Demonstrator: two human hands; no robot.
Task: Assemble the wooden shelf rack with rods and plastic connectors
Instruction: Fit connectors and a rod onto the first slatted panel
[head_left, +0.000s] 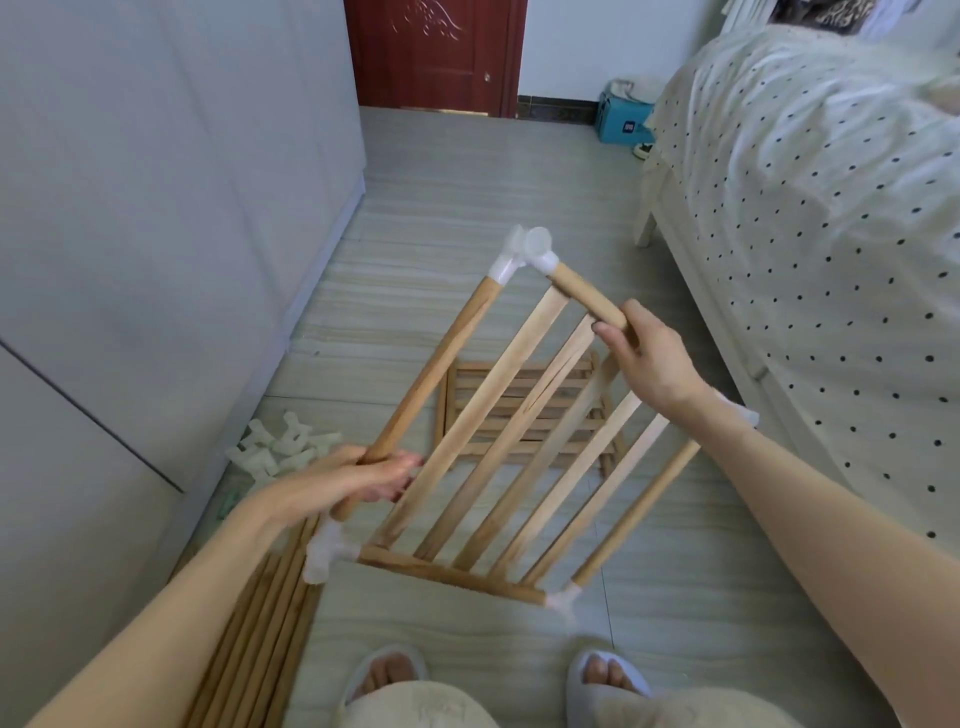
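Shelf (498, 431) hangs in mid-air between both hands, above the floor (467, 171) and in front of the person's slippers (605, 675). It is a slatted wooden panel framed by round rods, tilted so its far end sits higher than the near end. Its long axis runs from lower left, near the person, to upper right, away from them, and the flat slats lie along that axis.

Left hand (363, 478) grips the left rod (431, 374) near its lower end, fingers curled round it. Right hand (649, 358) grasps the short far rod (587, 299) at its right end, thumb and fingers wrapped on it.

White connectors sit at the corners: one at the far corner (524, 254), joining the left rod and the far rod with an open socket facing up; one at the near left corner (324, 553); one at the near right corner (563, 600). The fourth corner lies behind the right wrist and is hard to make out.

Under the shelf a second panel (519, 410) lies flat on the floor. Loose rods (260, 623) lie in a bundle at lower left, and spare connectors (280, 447) are piled by the wardrobe (156, 208). A bed (805, 208) with a dotted cover stands at right.
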